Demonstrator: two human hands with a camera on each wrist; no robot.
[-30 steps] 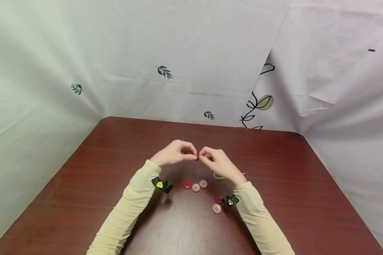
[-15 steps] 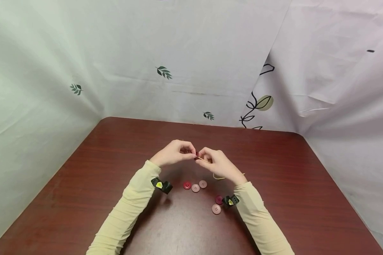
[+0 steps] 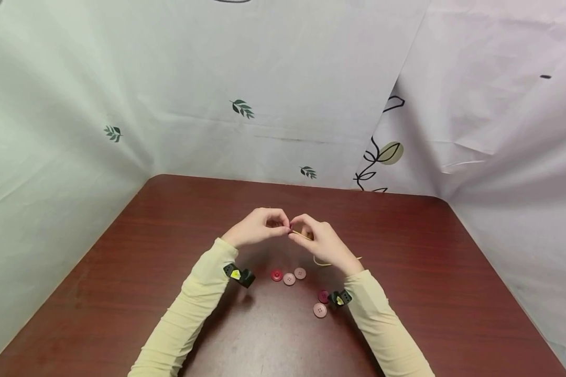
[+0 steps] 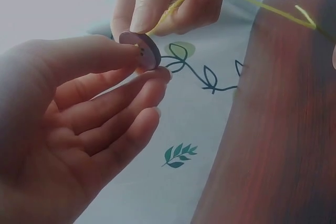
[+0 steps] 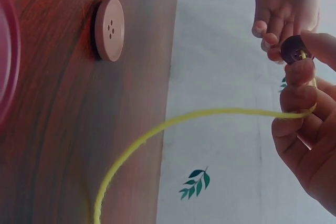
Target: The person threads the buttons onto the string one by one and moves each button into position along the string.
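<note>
Presently held button [image 4: 151,52]: dark maroon, round, thick-rimmed, with small holes; raised above the counter [image 3: 137,251], tilted on edge between both hands.
Yellow cord [image 5: 210,112]: thin, fuzzy, meeting the button at its holes.
Left hand [image 3: 254,228]: grip narrow, thumb and fingers pinching the button.
Right hand [image 3: 329,243]: grip narrow, curled round the cord, fingertips touching the button.
Loose buttons [image 3: 289,279]: red, pale pink and magenta.
</note>
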